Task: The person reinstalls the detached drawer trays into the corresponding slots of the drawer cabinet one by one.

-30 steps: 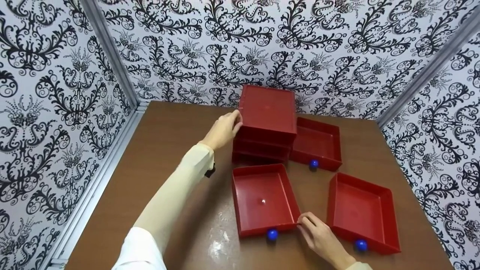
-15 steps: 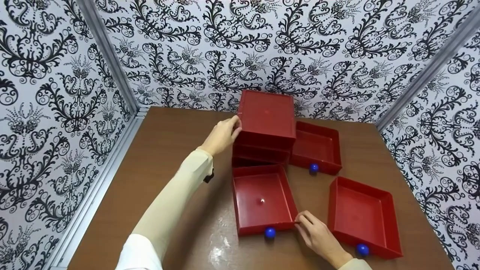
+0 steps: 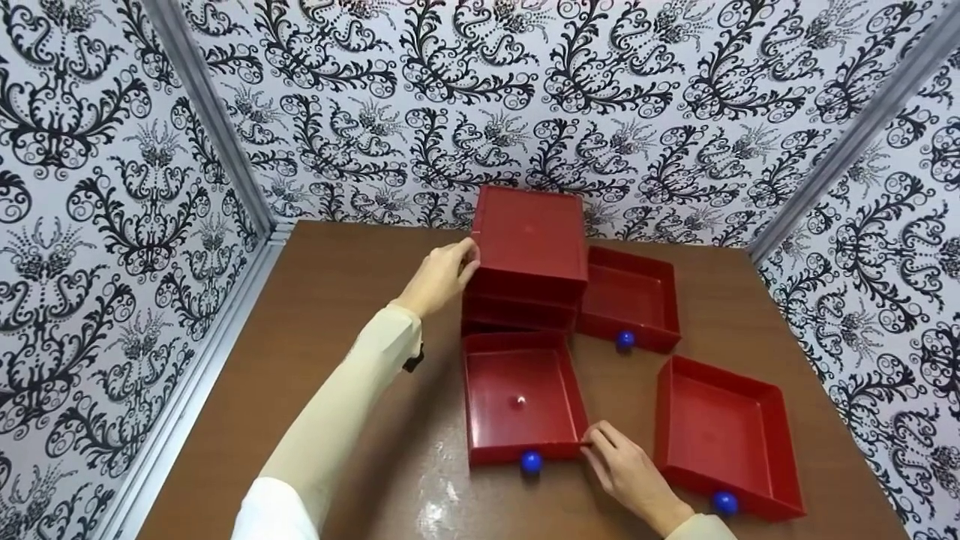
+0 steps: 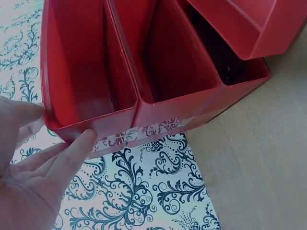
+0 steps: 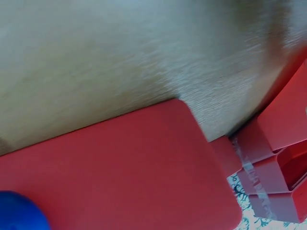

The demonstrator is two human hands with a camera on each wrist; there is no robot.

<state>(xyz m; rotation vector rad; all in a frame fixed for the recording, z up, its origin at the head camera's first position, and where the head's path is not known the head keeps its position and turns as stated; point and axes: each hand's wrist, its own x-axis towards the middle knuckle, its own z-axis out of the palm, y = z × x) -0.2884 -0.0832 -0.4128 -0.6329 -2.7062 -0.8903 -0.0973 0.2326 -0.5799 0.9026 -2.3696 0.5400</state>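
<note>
A red drawer cabinet (image 3: 529, 236) stands against the back wall, and its front openings show in the left wrist view. My left hand (image 3: 439, 277) grips the cabinet's upper left edge, its fingers (image 4: 72, 155) on the side wall. Before the lowest opening lies a red drawer (image 3: 517, 397) with a round blue knob (image 3: 531, 462); its back end is at the opening, slightly askew. My right hand (image 3: 626, 472) pinches this drawer's front right corner. The right wrist view shows the drawer front (image 5: 120, 167) and part of the knob, but not the hand.
Two more red drawers with blue knobs lie on the brown table (image 3: 337, 300): one (image 3: 630, 296) right beside the cabinet, another (image 3: 724, 431) at the front right. Patterned walls (image 3: 450, 112) enclose the table at the back and both sides.
The drawer in my right hand has moved slightly toward the cabinet, narrowing the gap at the lowest opening. My left hand stays on the cabinet. The head view has shifted slightly.
</note>
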